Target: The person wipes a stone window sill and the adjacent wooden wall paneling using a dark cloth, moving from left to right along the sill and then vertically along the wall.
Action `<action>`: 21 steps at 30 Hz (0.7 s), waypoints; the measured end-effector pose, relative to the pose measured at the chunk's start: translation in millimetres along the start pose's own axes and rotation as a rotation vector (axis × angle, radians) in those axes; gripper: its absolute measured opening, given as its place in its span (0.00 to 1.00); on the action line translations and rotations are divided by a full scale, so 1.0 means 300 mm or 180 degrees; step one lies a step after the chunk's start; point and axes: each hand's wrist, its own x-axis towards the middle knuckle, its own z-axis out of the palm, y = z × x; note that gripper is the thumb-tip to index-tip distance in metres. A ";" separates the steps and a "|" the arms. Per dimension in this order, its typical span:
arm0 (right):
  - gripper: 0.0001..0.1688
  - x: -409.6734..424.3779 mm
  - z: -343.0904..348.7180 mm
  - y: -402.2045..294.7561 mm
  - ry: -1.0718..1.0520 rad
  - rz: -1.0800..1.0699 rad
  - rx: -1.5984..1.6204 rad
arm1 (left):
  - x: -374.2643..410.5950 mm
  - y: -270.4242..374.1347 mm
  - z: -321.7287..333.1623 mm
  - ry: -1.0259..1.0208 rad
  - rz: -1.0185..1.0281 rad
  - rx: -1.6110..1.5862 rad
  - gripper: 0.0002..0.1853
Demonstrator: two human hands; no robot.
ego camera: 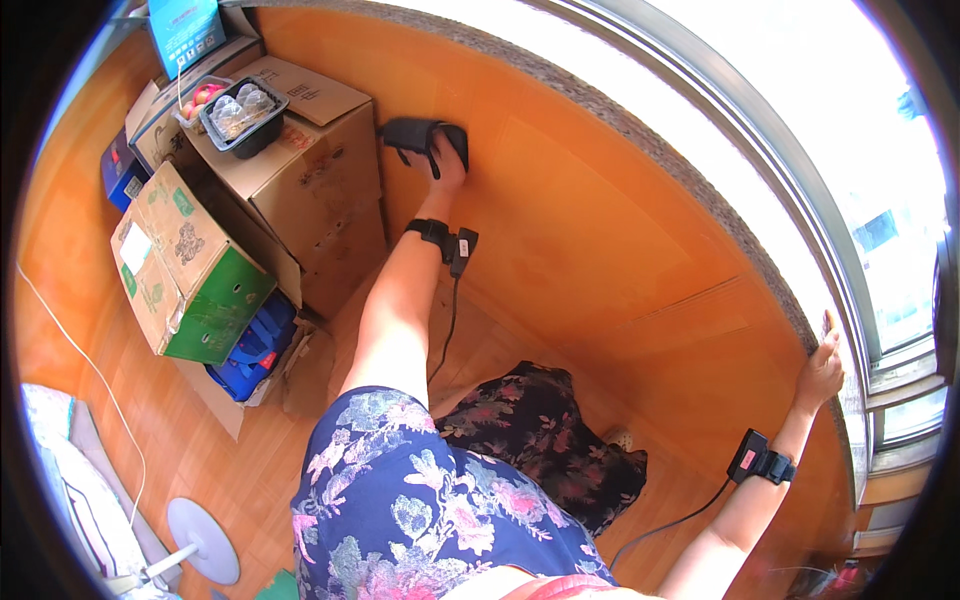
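Note:
My left hand [448, 166] reaches forward, shut on a dark folded cloth [414, 135]. The cloth lies against the orange wall panel [555, 217] under the window, just right of a tall cardboard box [322, 180]. Its exact kind is hard to tell, and my palm hides part of it. Off to the right, my right hand [821, 375] rests on the speckled stone edge of the windowsill [739, 217], holding nothing I can see. Both wrists wear black straps with small cabled devices.
A black plastic tray with clear lids [247, 112] and a tub of fruit [202, 97] stand on the boxes. At left are a green-sided carton [217, 307], a blue bag [259, 349], a white cable [97, 367] and a round grey stand base [202, 540]. The sliding window frame [855, 300] borders the sill.

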 end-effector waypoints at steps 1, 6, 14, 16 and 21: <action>0.31 0.006 0.017 -0.011 0.0003 0.0005 0.0060 | -0.008 -0.010 -0.014 0.0112 0.0122 0.0090 0.30; 0.31 0.015 0.058 -0.020 -0.0003 -0.0091 0.0208 | -0.320 0.237 0.017 0.0322 0.0216 0.0418 0.30; 0.31 0.029 0.088 -0.012 0.0003 -0.0181 0.0123 | -0.758 0.938 -0.108 -0.3041 0.0822 0.3050 0.36; 0.31 0.015 0.057 -0.002 -0.0045 -0.0146 -0.0030 | -0.837 0.979 -0.044 -0.3587 0.1447 0.2781 0.38; 0.32 0.004 0.025 -0.005 -0.0143 -0.0153 0.0270 | -0.876 0.792 0.056 -0.2212 0.3313 0.0675 0.40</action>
